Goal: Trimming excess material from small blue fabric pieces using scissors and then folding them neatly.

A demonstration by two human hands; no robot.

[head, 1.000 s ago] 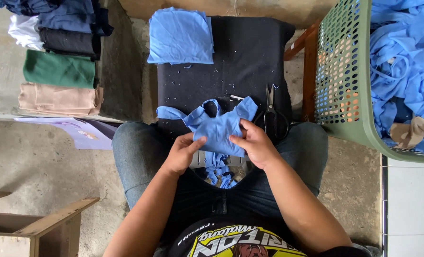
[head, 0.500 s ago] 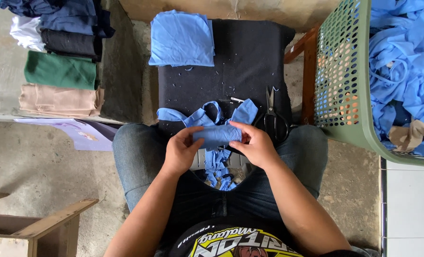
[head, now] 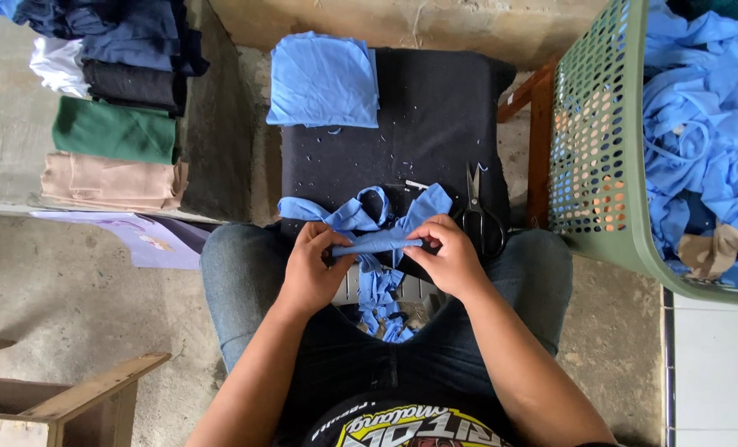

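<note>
Lying crosswise between fingers: blue strip

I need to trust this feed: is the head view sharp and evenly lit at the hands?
Head view: soft, even daylight, no glare; left hand, right hand and the blue fabric strip are sharp; scissors barely stand out against the dark cloth; edges bend slightly.

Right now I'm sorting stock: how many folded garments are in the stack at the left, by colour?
Dark blue: 1
White: 1
Black: 1
Green: 1
Beige: 1
Total: 5, though the top of the stack is cut off by the picture's edge.
</note>
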